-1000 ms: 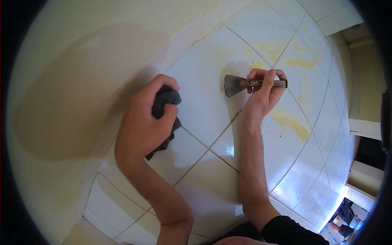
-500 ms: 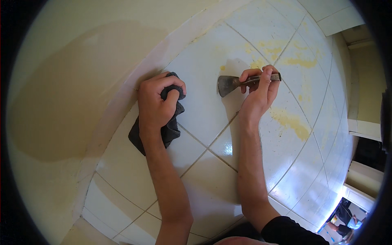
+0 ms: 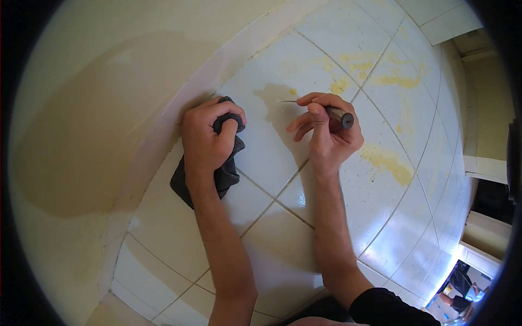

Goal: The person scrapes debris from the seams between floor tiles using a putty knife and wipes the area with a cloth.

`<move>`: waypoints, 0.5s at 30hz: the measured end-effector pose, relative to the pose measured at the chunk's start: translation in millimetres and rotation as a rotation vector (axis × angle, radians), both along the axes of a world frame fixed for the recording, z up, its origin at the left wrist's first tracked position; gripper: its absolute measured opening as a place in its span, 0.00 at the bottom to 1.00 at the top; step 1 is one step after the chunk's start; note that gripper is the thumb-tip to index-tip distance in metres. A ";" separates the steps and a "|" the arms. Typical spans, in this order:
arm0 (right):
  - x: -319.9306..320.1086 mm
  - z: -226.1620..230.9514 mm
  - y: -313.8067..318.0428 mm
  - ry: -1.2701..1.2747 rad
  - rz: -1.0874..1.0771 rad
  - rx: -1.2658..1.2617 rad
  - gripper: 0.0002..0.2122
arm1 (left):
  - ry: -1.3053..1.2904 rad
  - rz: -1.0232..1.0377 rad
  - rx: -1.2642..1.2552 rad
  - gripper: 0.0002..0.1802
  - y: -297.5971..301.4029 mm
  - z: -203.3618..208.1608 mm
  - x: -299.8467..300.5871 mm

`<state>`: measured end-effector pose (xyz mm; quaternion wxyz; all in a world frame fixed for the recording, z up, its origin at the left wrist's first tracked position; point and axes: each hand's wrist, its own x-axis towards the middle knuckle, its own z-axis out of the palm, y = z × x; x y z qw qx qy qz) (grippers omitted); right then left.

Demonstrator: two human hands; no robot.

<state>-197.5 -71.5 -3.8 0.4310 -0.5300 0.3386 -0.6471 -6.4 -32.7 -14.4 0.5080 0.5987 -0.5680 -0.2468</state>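
Observation:
A crumpled dark grey cloth (image 3: 228, 176) is gripped in my left hand (image 3: 205, 136), which rests on the white tiled floor (image 3: 266, 130) close to the wall. My right hand (image 3: 329, 133) holds a scraper (image 3: 340, 116) by its handle, the butt end pointing up toward me. Only a thin edge of its blade shows past my index finger, close to the tile; my fingers hide the rest. Just beyond that edge lies a small yellow spot (image 3: 293, 92). Larger yellow stains (image 3: 389, 163) spread over the tiles to the right of this hand.
A cream wall (image 3: 109, 108) with a pale skirting (image 3: 198, 76) runs along the left, my shadow on it. More yellow residue (image 3: 399, 81) marks the far right tiles. Cabinets (image 3: 484, 108) line the right side. Another person (image 3: 462, 301) is at the lower right, far off.
My right hand has moved slightly left and toward me, turning the scraper from flat-on to edge-on with its handle end raised. My left hand and the cloth are nearly still.

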 end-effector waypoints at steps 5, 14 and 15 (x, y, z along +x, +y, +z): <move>-6.3 -1.9 -3.0 0.007 -0.032 0.001 0.11 | -0.009 -0.001 0.028 0.07 0.4 2.0 -0.6; -29.3 3.4 -17.8 -0.153 -0.494 0.213 0.23 | 0.003 -0.024 0.057 0.10 1.8 4.9 1.1; -28.1 3.9 -19.3 -0.186 -0.535 0.246 0.24 | -0.008 -0.022 0.057 0.10 1.7 4.8 1.3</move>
